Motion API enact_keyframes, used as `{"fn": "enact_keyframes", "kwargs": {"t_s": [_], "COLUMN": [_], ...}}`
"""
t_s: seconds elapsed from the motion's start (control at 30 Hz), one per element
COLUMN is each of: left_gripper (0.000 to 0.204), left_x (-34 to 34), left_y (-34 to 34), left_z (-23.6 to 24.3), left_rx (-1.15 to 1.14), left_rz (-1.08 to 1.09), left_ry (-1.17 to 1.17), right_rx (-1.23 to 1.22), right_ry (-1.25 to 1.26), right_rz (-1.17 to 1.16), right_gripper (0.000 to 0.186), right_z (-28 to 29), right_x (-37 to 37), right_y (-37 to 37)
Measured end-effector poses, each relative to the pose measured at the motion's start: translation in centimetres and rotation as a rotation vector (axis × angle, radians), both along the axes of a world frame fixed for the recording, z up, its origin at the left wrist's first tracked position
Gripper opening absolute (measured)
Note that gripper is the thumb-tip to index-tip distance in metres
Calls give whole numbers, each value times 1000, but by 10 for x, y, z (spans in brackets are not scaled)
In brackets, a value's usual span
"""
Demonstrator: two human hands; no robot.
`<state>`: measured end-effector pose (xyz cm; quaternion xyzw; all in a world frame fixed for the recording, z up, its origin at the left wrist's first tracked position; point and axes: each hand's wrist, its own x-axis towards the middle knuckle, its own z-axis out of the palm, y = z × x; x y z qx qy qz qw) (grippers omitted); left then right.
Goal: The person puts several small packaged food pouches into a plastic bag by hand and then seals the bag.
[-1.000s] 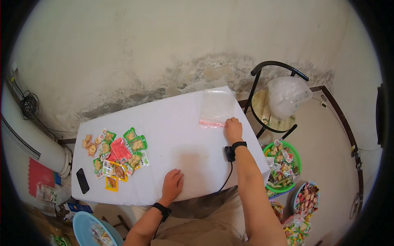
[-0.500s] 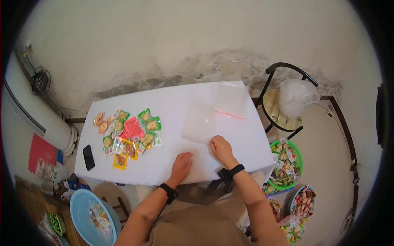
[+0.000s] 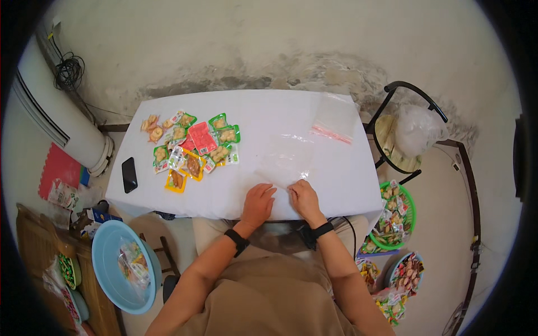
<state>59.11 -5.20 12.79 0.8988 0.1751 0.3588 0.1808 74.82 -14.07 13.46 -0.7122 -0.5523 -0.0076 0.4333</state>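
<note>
Both hands were side by side at the middle of the surface's near edge. The right hand [image 3: 304, 200] had its fingers drawn together on the near edge of a clear plastic bag [image 3: 287, 154]; the left hand [image 3: 259, 204] was loosely curled beside the bag's near left corner, and whether it gripped the film I could not tell. The bag lay flat, reaching from the hands toward the centre of the surface [image 3: 350, 179], which was draped in white cloth.

Beyond the near left corner, below the surface, stood a light blue tub [image 3: 101, 263] with packets inside. Off the near right corner were a green basket [image 3: 413, 210] and a smaller blue basin [image 3: 390, 275], each filled with packaged snacks.

A dark phone [image 3: 129, 175] rested close to the left edge. Between it and the clear bag, a loose heap of snack packs [image 3: 202, 138], green, red and yellow, spread over the left half. Near the far right corner lay more clear bags [image 3: 334, 119] with a pink strip along their near edge.

Past the right edge, a black-framed chair [image 3: 417, 92] carried a bulging whitish plastic sack [image 3: 417, 131]. Behind the far edge rose a pale wall [image 3: 224, 45], its lower plaster grey and flaking.
</note>
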Motion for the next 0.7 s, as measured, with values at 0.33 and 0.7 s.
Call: {"fn": "enact_keyframes", "kwargs": {"t_s": [0.33,0.7], "left_gripper": [36,21], "left_x": [-10,2], "left_y": [-2,20], "left_z": [0,15], "left_rx": [84,187], "left_rz": [9,18], "left_ry": [45,91], "right_rx": [-138,-129], "right_ry": [123,163], "right_rz": [16,67], "right_gripper": [9,13], "right_z": [-4,-10], "right_x": [-15,-10], "right_y": [2,-4]}}
